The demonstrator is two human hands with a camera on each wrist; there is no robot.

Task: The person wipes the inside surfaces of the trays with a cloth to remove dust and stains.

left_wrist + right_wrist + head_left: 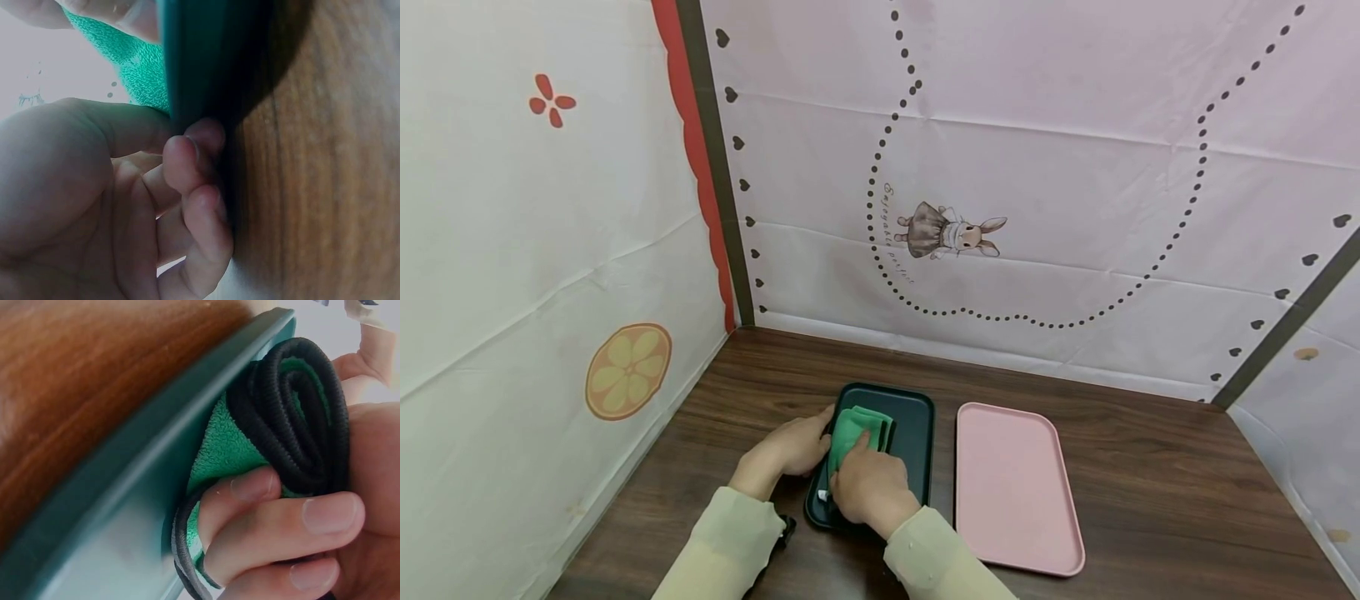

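A folded green towel (850, 427) with black edging lies in a dark green tray (917, 433). My right hand (874, 485) grips it; in the right wrist view, curled fingers (262, 531) hold the towel's rolled folds (228, 440) just above the tray floor. At the tray's left side, my left hand (792, 448) holds the rim. The left wrist view has the thumb by the tray wall (206, 50) and curled fingertips (181, 159) at its lower edge, against the table. Part of the towel is hidden under my right hand.
A pink tray (1015, 487) lies right of the dark one, a narrow gap between them. Both stand on a brown wood-grain table (1150, 500). Printed cloth walls (1037, 208) enclose the back, left and right sides.
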